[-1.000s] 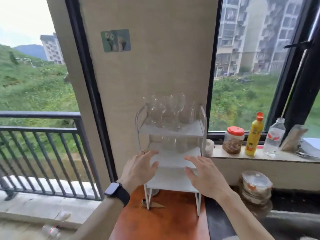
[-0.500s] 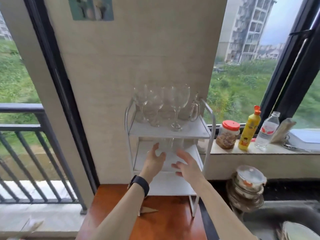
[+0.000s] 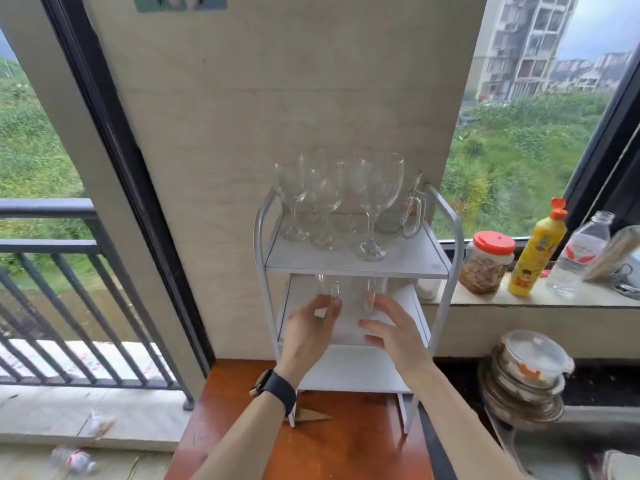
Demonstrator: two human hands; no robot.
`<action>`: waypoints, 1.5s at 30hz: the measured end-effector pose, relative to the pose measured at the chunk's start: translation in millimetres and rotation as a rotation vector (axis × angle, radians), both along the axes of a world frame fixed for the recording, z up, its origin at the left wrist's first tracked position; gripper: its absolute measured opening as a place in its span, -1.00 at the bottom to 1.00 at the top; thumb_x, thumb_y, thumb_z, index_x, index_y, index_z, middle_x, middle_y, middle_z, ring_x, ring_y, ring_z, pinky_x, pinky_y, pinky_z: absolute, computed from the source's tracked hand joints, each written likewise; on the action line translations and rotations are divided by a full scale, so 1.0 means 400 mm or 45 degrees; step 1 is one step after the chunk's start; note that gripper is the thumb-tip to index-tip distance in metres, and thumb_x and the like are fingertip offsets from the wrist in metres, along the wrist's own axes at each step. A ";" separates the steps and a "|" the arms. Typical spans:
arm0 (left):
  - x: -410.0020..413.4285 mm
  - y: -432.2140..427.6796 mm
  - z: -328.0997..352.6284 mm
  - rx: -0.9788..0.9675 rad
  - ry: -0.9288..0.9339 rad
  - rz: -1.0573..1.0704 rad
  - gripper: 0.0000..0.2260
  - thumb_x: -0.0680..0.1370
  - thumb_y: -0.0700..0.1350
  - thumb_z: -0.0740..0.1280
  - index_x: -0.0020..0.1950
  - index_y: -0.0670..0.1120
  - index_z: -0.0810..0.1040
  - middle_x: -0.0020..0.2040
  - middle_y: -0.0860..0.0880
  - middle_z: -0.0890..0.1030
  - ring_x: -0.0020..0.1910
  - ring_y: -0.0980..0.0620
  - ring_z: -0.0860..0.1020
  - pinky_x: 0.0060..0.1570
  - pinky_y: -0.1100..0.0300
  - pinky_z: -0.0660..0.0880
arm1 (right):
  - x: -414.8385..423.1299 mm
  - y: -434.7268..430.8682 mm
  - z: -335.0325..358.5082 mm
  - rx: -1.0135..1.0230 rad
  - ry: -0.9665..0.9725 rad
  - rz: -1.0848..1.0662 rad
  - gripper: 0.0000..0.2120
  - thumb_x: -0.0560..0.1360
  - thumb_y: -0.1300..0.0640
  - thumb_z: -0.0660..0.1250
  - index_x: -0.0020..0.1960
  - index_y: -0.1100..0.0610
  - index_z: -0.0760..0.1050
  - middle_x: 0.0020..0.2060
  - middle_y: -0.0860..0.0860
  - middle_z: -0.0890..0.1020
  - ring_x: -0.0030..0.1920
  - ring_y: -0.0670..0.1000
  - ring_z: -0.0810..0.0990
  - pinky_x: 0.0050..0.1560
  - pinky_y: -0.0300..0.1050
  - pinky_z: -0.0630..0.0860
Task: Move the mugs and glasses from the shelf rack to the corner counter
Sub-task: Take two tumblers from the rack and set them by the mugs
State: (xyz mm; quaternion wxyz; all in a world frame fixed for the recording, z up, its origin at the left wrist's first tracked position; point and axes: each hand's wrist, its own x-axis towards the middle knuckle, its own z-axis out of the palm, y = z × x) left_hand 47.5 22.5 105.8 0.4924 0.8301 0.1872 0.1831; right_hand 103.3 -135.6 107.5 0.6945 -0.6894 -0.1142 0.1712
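From the head camera I had both hands at the middle tier of the white shelf rack point(image 3: 356, 268). The left hand point(image 3: 310, 327) was curled round the lower part of the left tumbler point(image 3: 327, 287), thumb on one side and forefinger on the other. The top of that clear glass was cut off by the shelf above the hands. The right hand point(image 3: 394, 329) was spread, its fingers nearly straight and its forefinger raised at the right tumbler point(image 3: 373, 287), just beside the first. Whether the fingertip touched the glass I could not tell, because the wall was barely visible against the white board.

Above the hands, on the top tier, stood a cluster of stemmed glasses point(image 3: 375, 188). They overlapped so much that I could not count them. A glass mug point(image 3: 412, 216) stood beyond the right hand's side of them, handle forward.

A dark watch point(image 3: 277, 393) sat on the left wrist. The rack's lowest tier was mostly hidden behind both forearms. Far right of the right hand were a red-lidded jar point(image 3: 488, 263), a yellow bottle point(image 3: 535, 254) and some stacked bowls point(image 3: 526, 375) (these were blurred).
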 end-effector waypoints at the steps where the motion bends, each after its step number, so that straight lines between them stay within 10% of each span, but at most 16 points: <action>1: -0.019 -0.004 0.000 -0.007 0.002 -0.001 -0.74 0.59 0.21 0.26 0.16 0.12 0.59 -0.07 0.14 0.68 -0.15 0.18 0.67 -0.18 0.29 0.56 | -0.013 -0.010 -0.004 0.008 -0.002 -0.013 -0.61 0.49 0.30 0.41 0.18 -0.13 0.59 0.21 -0.10 0.60 0.15 0.01 0.65 0.05 -0.07 0.61; 15: -0.080 -0.028 0.026 -0.273 -0.038 -0.090 -0.74 0.61 0.09 0.29 0.18 -0.03 0.59 0.10 0.08 0.67 -0.18 0.15 0.70 -0.15 0.27 0.50 | -0.072 -0.008 0.080 -0.354 -0.071 0.024 -0.53 0.55 -0.37 0.13 0.08 -0.04 0.59 -0.07 -0.16 0.73 -0.22 -0.06 0.64 -0.19 -0.15 0.42; 45: -0.318 -0.329 -0.056 -0.234 0.001 -0.358 -0.70 0.65 0.12 0.17 -0.08 0.00 0.59 -0.17 0.01 0.65 -0.25 0.11 0.57 -0.16 0.25 0.51 | -0.431 -0.361 -0.079 -0.236 0.035 -0.248 -0.58 0.65 -0.17 0.14 -0.29 0.01 0.46 -0.28 0.02 0.55 -0.30 -0.02 0.56 -0.16 -0.10 0.48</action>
